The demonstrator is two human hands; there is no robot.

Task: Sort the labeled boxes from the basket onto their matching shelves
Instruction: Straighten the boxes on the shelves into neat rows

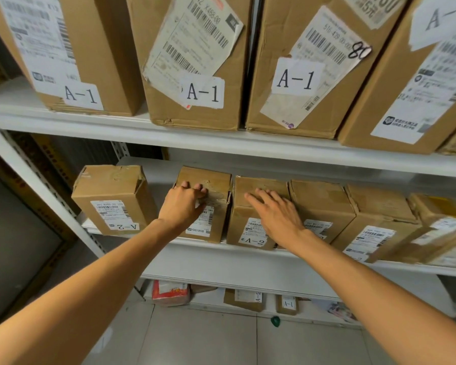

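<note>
Several small cardboard boxes stand in a row on the middle shelf. My left hand grips the top front edge of the second box from the left, fingers curled over its top. My right hand lies flat with straight fingers on the neighbouring box labelled A-2. Apart at the left stands another A-2 box. On the upper shelf stand large boxes labelled A-1. No basket is in view.
More small boxes fill the middle shelf to the right. The bottom shelf holds a red-and-white packet and small boxes marked A-2 and A-1. A green object lies on the tiled floor. A white upright frames the left.
</note>
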